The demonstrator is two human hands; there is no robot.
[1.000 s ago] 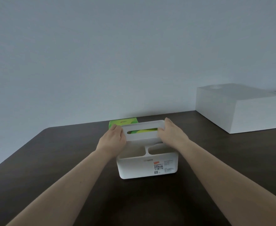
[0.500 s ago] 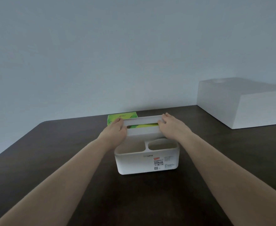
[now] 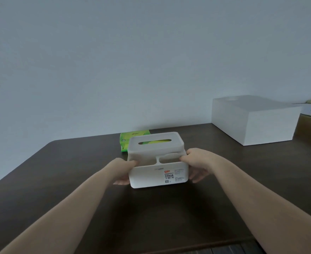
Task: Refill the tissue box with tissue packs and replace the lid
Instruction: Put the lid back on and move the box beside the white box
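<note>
White tissue box (image 3: 158, 176) sits on the dark desk (image 3: 59, 180), centre frame, label facing the camera. Lid (image 3: 155, 143) is on the rear section of the box, slot up; green shows through the slot, can't tell whether that's a pack inside or the one behind seen through it. Front section of the box is open-topped, two compartments split by a divider; both look empty, though only their upper parts are visible.

Left hand (image 3: 126, 170): grip grasping the box's left end, thumb at the top rim, fingers down the side wall. Right hand (image 3: 196, 165): grip grasping the right end the same way, thumb hooked at the rim, fingers spread along the side wall near the base.

Green tissue pack (image 3: 132, 138) lies flat on the desk just behind the box, left of centre, partly hidden by it.

Large white closed box (image 3: 253, 123) at the desk's far right, well apart from the rest.
</note>
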